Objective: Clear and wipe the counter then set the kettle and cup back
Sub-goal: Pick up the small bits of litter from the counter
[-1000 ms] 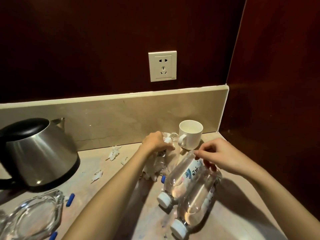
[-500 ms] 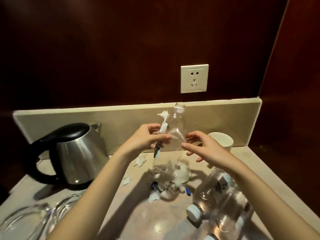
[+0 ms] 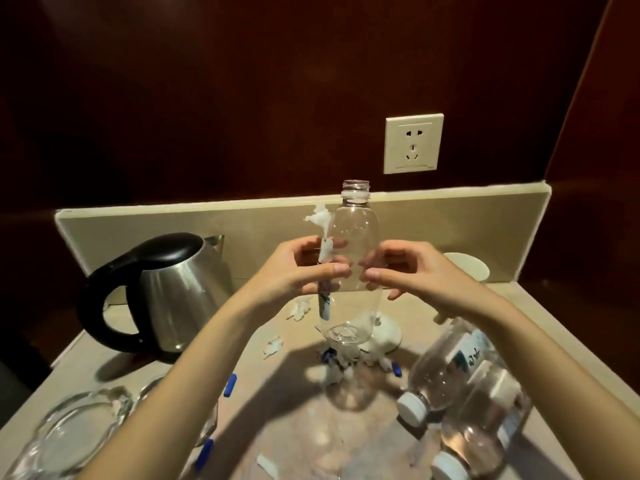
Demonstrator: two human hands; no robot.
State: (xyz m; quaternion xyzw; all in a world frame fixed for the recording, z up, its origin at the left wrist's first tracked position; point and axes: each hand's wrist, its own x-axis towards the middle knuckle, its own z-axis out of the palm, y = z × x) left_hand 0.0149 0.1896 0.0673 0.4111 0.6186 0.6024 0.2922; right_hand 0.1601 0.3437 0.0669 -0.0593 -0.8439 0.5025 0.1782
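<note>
Cup (image 3: 467, 268) half hidden behind right hand (image 3: 412, 271) (holding bottle (image 3: 353, 258)).

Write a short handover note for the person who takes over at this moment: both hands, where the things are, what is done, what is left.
Left hand: grips the uncapped empty bottle, upright above the counter, with a torn label strip pinched against it.
Right hand: at the bottle's right side, fingers curled; firm contact not clear.
Kettle: back left of counter. White cup: back right, behind the right hand.
Two capped bottles lie front right; glass ashtray front left; paper scraps and blue bits scattered.
Done: one bottle lifted.
Left: remove bottles and litter, wipe, reset kettle and cup.
</note>
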